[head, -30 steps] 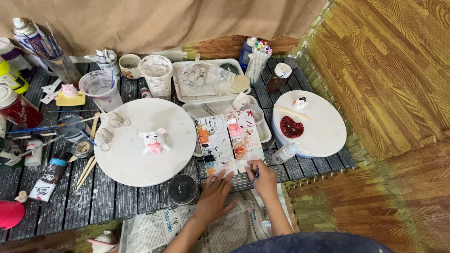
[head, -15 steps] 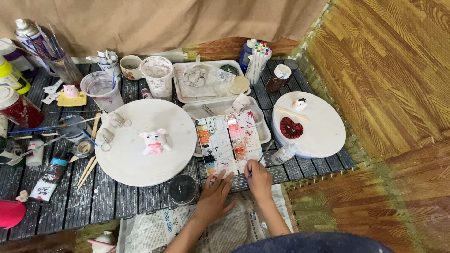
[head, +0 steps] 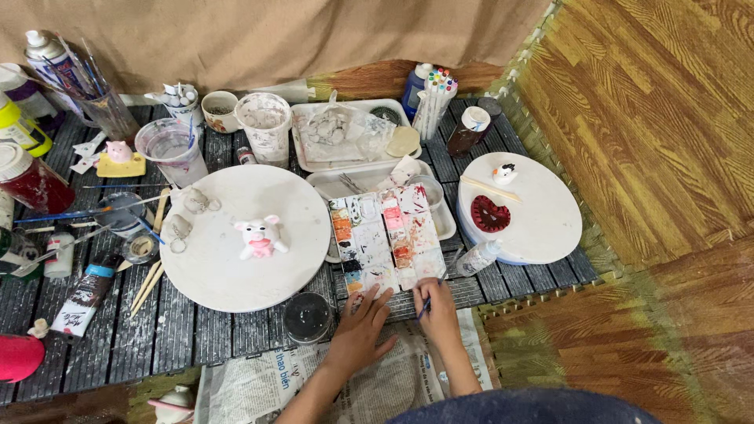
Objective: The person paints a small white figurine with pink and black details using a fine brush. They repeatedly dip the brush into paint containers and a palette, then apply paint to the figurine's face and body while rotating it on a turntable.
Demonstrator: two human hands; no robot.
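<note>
The person's left hand (head: 360, 330) lies flat with fingers spread at the near edge of the dark slatted worktop (head: 196, 330), its fingertips touching the lower edge of the paint palette (head: 383, 239). The right hand (head: 437, 314) is curled, pinching a thin blue-handled brush (head: 424, 308) whose tip sits at the palette's 5 o'clock corner. The palette lies open as 2 stained panels at the middle of the worktop, just beside a large round white board (head: 236, 259) at its 9 o'clock. A small white and pink pig figure (head: 260, 237) stands on that board. At the palette's 3 o'clock a second round white board (head: 534, 220) carries a red heart-shaped piece (head: 490, 213) and a small white figure (head: 503, 173). A small round jar with a dark lid (head: 307, 316) stands at 9 o'clock of the left hand. Newspaper (head: 361, 381) lies under both forearms. Cups, bottles and brushes crowd the worktop from 10 to 12 o'clock.
</note>
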